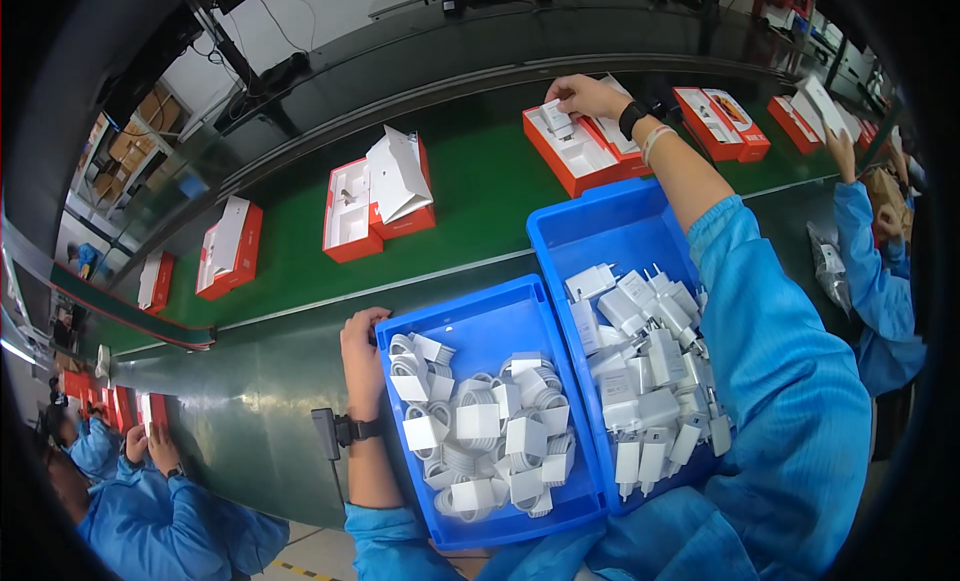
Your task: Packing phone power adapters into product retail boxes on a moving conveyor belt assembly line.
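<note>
My right hand (592, 97) reaches over an orange-red box (594, 184) on the green belt. A white charger plug (556, 119) is pinched in its fingers above the white tray inside the box. My left hand (362, 343) has its fingers curled at the far left corner of a blue bin (462, 314), closed on the rim. Bundled white cables (478, 421) with white paper bands fill much of that bin. Beside it on the right, a second blue bin (625, 231) contains a heap of white charger plugs (660, 356), its far part bare.
Along the green belt (300, 271) stand more opened boxes, including one with a raised white flap (398, 176). Co-workers in blue sleeves work at the lower left (140, 521) and far right (865, 271). A clear plastic bag (830, 271) lies near the right one.
</note>
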`<state>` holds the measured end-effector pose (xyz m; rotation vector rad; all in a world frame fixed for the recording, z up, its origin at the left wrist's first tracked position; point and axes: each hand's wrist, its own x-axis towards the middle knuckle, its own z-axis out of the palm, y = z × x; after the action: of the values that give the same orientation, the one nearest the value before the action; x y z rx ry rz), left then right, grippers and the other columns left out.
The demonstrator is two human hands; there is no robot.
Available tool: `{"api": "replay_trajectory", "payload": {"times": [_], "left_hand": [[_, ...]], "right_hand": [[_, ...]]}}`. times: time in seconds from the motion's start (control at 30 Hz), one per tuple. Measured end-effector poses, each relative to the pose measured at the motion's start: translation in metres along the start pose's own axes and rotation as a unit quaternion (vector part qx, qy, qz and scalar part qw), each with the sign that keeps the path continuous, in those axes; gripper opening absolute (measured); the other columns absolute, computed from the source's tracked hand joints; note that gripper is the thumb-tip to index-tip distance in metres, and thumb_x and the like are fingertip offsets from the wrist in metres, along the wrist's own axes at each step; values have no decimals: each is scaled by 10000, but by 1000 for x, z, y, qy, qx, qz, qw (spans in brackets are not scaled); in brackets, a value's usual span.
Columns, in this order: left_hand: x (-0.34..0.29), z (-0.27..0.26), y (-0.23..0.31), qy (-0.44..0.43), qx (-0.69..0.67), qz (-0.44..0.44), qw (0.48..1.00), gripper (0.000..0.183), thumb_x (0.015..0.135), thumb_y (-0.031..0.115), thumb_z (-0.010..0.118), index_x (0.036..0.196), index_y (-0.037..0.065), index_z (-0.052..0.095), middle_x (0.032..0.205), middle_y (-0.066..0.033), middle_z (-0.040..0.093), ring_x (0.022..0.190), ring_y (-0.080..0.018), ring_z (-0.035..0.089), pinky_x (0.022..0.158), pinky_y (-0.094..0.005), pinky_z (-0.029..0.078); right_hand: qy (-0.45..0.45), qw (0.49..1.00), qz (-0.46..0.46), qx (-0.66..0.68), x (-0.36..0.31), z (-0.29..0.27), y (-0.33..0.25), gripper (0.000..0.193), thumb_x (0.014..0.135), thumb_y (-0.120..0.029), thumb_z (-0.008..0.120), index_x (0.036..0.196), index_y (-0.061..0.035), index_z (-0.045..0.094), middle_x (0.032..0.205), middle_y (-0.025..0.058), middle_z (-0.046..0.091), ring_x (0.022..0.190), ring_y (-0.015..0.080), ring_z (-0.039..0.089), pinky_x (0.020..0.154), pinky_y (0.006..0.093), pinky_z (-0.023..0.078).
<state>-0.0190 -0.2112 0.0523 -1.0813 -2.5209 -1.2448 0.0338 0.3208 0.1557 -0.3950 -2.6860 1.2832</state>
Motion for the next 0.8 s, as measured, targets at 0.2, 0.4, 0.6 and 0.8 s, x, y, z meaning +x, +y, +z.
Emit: {"api": "replay_trajectory", "payload": {"times": [0.2,0.4,0.6,0.8], "left_hand": [[2,2,0,-6,-6,0,1000,255,766,116,687,1015,68,663,851,-78,631,812,-252,544,784,-349,417],[1,1,4,-3,-5,-7,1000,253,768,101,683,1017,58,662,857,-85,632,826,-253,554,795,-350,423],[1,1,4,-1,-5,-11,1000,253,764,96,685,1013,54,664,849,-88,627,824,-252,561,798,-350,427],[2,0,8,-6,-14,-16,1000,250,766,95,685,1011,44,665,860,-100,628,841,-257,570,795,-355,439]], "right_hand": [[13,998,-37,51,-6,-15,13,183,919,-7,567,1094,9,620,974,63,622,826,120,610,672,268,549],[-3,999,-30,-35,-6,-21,16,177,913,-2,584,1086,10,619,944,64,624,738,115,593,680,262,529],[2,998,-53,-30,-11,-30,24,144,915,5,580,1053,15,622,912,61,628,711,114,586,680,266,517],[12,998,-50,-40,-21,-38,28,131,915,13,575,1038,12,620,931,64,634,747,116,598,693,266,520]]}}
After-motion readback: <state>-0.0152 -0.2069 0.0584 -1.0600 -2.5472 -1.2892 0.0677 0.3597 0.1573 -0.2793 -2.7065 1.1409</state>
